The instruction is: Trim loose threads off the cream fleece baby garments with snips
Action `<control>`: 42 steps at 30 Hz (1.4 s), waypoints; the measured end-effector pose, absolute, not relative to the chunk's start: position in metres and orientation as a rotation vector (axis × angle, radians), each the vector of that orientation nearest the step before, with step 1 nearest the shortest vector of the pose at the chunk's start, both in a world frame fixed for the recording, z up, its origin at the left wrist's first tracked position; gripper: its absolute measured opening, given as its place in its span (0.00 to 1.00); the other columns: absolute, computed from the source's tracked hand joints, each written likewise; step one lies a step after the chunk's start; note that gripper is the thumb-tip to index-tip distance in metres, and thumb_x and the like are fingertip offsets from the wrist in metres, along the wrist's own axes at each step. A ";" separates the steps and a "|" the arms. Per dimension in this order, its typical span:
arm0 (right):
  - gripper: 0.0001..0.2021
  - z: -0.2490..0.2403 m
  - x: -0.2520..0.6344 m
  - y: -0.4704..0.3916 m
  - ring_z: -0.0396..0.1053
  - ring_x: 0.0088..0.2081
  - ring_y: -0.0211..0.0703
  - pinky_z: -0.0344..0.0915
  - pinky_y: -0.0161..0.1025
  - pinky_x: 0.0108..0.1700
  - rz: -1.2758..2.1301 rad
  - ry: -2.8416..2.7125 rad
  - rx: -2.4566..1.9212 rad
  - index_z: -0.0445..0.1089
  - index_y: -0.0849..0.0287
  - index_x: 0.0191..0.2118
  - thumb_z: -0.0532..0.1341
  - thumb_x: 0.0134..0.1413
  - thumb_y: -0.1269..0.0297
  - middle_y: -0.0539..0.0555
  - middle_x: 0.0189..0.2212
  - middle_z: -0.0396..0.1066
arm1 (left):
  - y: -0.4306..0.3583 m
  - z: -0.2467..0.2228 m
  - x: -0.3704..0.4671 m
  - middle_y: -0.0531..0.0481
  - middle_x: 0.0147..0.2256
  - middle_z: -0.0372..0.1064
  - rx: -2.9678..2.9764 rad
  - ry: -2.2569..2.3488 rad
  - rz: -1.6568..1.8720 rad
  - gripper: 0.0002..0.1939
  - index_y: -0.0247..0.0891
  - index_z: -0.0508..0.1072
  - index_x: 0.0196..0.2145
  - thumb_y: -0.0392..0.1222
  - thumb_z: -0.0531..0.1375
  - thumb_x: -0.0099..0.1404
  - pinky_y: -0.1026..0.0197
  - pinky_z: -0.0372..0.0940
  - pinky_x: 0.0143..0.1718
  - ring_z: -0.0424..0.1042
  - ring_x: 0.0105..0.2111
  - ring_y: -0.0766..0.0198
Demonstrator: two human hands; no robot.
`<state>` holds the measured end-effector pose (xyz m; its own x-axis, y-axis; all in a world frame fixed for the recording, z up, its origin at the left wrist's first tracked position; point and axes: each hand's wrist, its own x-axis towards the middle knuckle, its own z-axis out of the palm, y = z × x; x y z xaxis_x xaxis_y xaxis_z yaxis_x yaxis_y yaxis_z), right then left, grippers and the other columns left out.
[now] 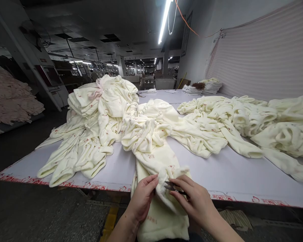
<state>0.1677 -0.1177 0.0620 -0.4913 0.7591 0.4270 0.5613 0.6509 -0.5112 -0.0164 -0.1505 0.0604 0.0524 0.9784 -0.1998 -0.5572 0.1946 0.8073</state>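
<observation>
A cream fleece garment point(164, 222) with small reddish prints hangs over the near edge of the table. My left hand point(144, 194) pinches a fold of it between thumb and fingers. Close by on the right, my right hand point(192, 195) is closed around small dark thread snips point(173, 187), their blades pointing left at the pinched fabric. Both hands are just in front of the table edge. The rest of the same garment lies bunched on the table beyond them.
On the white table point(123, 164), a tall heap of cream garments point(113, 97) stands at left and more garments point(242, 114) spread along the right. Stacked white cloths point(210, 85) sit at the back. A pink fabric pile point(10, 97) is far left.
</observation>
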 end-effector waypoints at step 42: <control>0.09 0.034 0.161 -0.136 0.63 0.31 0.41 0.62 0.35 0.34 1.209 -1.980 -1.039 0.62 0.57 0.28 0.54 0.57 0.60 0.50 0.27 0.64 | -0.199 0.032 -0.025 0.51 0.30 0.66 1.340 1.797 1.494 0.13 0.40 0.67 0.36 0.47 0.62 0.56 0.59 0.63 0.34 0.65 0.30 0.62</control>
